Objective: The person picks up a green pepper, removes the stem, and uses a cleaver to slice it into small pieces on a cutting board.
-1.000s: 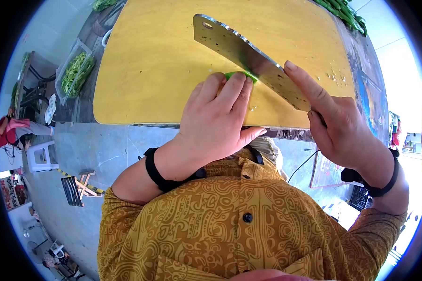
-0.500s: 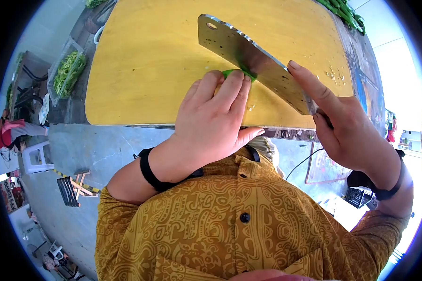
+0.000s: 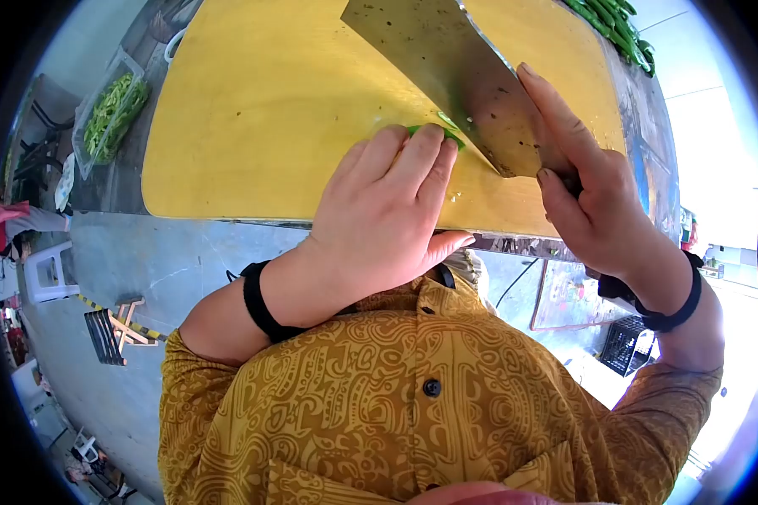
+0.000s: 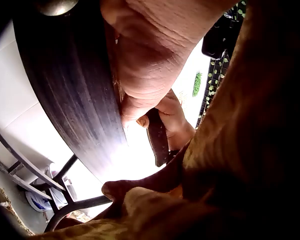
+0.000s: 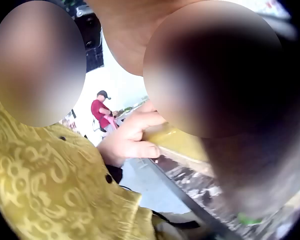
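My left hand (image 3: 379, 198) lies over a piece of green pepper (image 3: 457, 136), its bent fingers holding it down on the yellow cutting board (image 3: 253, 160). Most of the pepper is hidden beneath those fingers. In my right hand (image 3: 594, 202) is a broad metal cleaver (image 3: 463, 76), gripped by the handle with the index finger stretched along the blade. The blade leans over the board just right of the left fingertips, and a thin green sliver shows beside it. In the left wrist view, the dark cleaver handle (image 4: 157, 137) shows in the right hand's grip.
A clear plastic container (image 3: 79, 139) of cut green strips (image 3: 109, 118) stands left of the board. Whole green peppers (image 3: 619, 29) lie at the back right. On the floor are a white stool (image 3: 46, 273), a folding stool (image 3: 118, 332) and a black crate (image 3: 627, 345). A person in red (image 5: 100, 110) stands farther off.
The cleaver has risen and tilted, so more of its flat face shows; my right hand has shifted slightly left with it. My left hand stays on the pepper. A green sliver has come into sight.
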A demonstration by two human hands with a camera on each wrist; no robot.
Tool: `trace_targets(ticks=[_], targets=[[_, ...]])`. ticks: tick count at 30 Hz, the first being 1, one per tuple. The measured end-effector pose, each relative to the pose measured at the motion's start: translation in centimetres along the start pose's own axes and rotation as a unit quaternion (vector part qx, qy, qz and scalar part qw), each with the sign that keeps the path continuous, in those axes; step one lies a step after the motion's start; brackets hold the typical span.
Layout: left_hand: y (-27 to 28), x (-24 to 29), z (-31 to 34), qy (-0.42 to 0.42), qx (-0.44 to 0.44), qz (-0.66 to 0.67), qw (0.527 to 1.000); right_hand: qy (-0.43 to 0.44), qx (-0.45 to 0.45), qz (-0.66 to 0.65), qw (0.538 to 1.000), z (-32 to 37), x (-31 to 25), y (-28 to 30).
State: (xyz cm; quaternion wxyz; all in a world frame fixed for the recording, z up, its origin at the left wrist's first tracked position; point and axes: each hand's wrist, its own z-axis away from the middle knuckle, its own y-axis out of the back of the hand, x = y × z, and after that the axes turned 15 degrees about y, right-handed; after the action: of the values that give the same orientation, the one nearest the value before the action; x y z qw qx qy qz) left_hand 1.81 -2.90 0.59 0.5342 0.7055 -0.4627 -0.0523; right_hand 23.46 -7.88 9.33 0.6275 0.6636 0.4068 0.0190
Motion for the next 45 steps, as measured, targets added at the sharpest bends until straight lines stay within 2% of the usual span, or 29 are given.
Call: trace_targets(ticks=[3,20,29,32,36,41,45], targets=[[-0.1,-0.1,0.0,0.002,-0.008,-0.003,1.000,-0.002,0.011,-0.004,1.000,0.5,-0.4,-0.1],[-0.4,-0.1,0.2,0.004,0.007,-0.004,1.000,-0.031,-0.054,0.026,0.998,0.3,-2.2,0.9],[-0.2,-0.3,0.2,0.003,-0.015,0.007,1.000,-0.094,-0.102,-0.006,0.990,-1.2,-2.2,1.3],[-0.1,-0.5,0.1,0.005,-0.018,0.007,1.000,-0.036,-0.072,-0.002,0.997,-1.8,-1.2,0.6],[0.0,-0.3,0.1,0.008,-0.013,0.012,1.000,-0.012,-0.045,0.010,0.999,-2.4,-0.6,0.0],[0.0,-0.3,0.2,0.004,0.002,0.024,1.000,-0.094,0.038,-0.045,0.994,-1.4,-0.2,-0.7],[-0.5,-0.3,0.4,0.001,0.026,0.014,1.000,-0.064,0.032,-0.015,0.997,-0.7,-0.6,-0.2]])
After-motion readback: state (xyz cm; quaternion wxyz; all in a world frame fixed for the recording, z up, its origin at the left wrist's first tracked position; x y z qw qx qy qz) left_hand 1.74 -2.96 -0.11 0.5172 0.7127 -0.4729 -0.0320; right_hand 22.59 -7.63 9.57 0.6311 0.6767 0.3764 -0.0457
